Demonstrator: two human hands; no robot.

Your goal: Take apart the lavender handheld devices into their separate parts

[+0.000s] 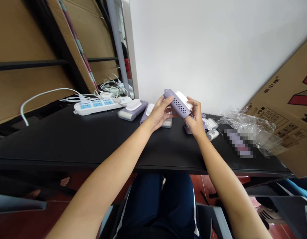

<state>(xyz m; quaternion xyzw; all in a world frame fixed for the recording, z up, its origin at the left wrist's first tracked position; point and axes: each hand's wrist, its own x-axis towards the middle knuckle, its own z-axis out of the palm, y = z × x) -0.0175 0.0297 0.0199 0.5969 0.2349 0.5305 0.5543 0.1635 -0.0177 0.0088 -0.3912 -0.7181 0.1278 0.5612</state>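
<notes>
Above the black table, both my hands hold a purple plastic case (177, 102) with rows of holes and a small loop at its upper end. My left hand (157, 114) grips its left side, thumb on top. My right hand (195, 116) is closed around the lower right end, against a white toothed-looking piece (183, 98); whether that is joined to the case I cannot tell. Left of my hands lies a purple case with a white oval pad (133, 105). A similar unit (144, 116) is partly hidden behind my left hand. Near my right wrist are small white parts (213, 134) and thin springs (220, 131).
A white power strip (101, 104) with cables lies at the back left of the black table (68, 139). Crumpled clear plastic (250, 122) and a blurred-out purple item (239, 144) are on the right, beside a cardboard box (285, 132). A white wall (205, 49) stands behind.
</notes>
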